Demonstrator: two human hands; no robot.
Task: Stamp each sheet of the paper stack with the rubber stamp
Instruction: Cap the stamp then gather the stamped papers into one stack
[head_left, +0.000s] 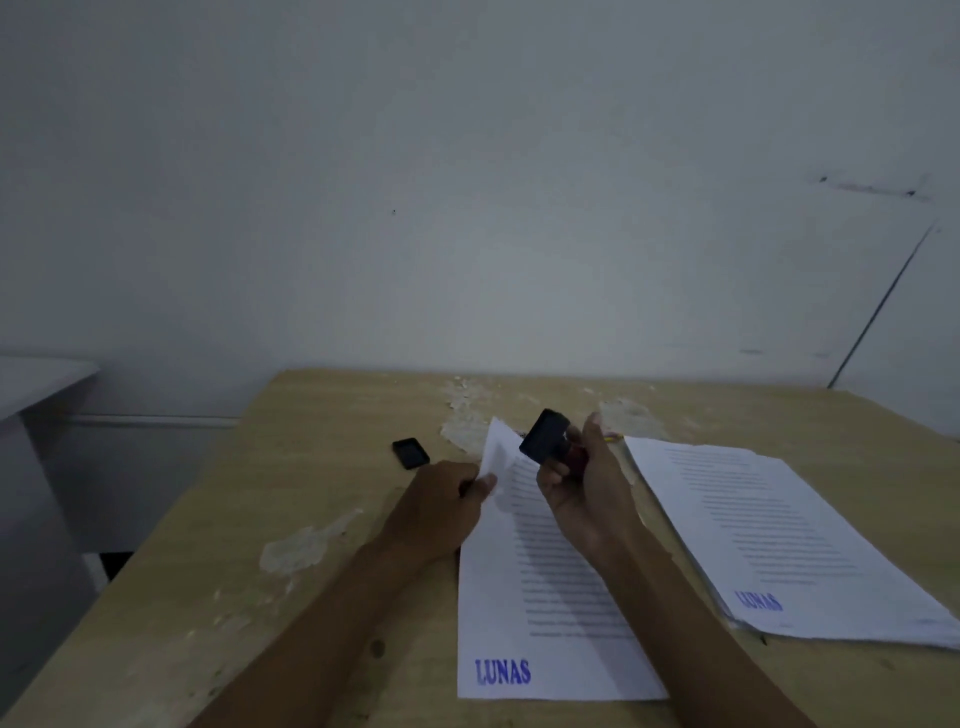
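Nearest the camera, a printed sheet (545, 597) lies on the wooden worktop (208, 571), a blue "LUNAS" stamp mark (503, 672) at its near left corner. Both forearms reach over it. The left hand (447, 499) pinches the sheet's far left corner between thumb and fingers, lifting and curling it off the worktop. The right hand (582, 488) is closed around the black rubber stamp (545, 435), held tilted in the air above the sheet's far end. To the right, apart from this sheet, rests a stack of stamped pages (779, 535), its top page marked the same. Left of the lifted corner sits a small black stamp cap (411, 453). Worn, peeling patches scar the worktop toward the pale wall (467, 182).
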